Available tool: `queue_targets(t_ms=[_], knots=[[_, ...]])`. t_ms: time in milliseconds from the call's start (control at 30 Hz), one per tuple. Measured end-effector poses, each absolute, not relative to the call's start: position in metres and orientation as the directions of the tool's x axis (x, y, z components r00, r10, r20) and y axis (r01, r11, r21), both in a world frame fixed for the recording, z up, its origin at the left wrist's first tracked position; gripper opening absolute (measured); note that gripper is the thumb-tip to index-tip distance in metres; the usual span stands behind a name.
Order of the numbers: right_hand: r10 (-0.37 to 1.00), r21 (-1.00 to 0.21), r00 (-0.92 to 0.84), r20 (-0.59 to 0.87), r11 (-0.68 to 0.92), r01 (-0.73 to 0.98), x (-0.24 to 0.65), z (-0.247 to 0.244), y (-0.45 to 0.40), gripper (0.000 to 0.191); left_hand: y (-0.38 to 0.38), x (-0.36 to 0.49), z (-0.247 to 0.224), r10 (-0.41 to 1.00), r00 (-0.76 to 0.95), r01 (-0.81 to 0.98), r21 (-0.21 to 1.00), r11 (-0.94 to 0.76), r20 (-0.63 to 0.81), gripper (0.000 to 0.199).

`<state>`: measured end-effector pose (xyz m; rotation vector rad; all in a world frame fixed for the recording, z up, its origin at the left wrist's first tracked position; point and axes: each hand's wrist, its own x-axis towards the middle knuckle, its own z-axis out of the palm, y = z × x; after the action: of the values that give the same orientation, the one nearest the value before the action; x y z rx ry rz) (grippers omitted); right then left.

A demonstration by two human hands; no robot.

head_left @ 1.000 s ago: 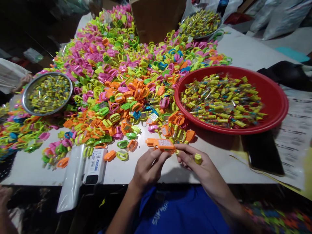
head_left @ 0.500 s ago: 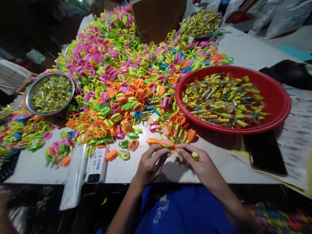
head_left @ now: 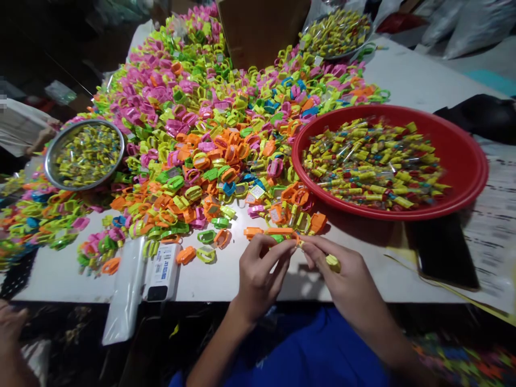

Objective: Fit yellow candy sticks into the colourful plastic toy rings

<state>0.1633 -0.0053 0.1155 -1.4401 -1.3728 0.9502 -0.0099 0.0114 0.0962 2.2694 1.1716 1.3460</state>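
Steel bowl (head_left: 84,180) of yellow tubes at the desk's (head_left: 217,285) left, heap of coloured plastic clips (head_left: 193,134) mid-desk, left hand (head_left: 260,274) with fingers clamped on an orange plastic clip (head_left: 278,231) near the desk's front edge, right hand (head_left: 342,279) with fingers clamped on the clip's end, yellow tube (head_left: 332,263) against that hand, red basin (head_left: 393,161) of yellow tubes at the desk's right

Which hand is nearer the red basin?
Right. The right hand is just in front of the red plastic basin; the left hand is farther off, in front and to its left.
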Motion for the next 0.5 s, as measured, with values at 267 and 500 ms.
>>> queue_targets(t_ms=[267, 500], knots=[[0.984, -0.906, -0.022, 0.179, 0.174, 0.386, 0.173, 0.120, -0.009, 0.029, 0.019, -0.017, 0.100, 0.744, 0.291, 0.358, 0.653, -0.667, 0.601, 0.020], [0.961, -0.869, -0.128, 0.244, 0.275, 0.411, 0.174, 0.115, -0.012, 0.008, 0.023, -0.033, 0.097, 0.813, 0.324, 0.266, 0.778, -0.569, 0.484, 0.015]])
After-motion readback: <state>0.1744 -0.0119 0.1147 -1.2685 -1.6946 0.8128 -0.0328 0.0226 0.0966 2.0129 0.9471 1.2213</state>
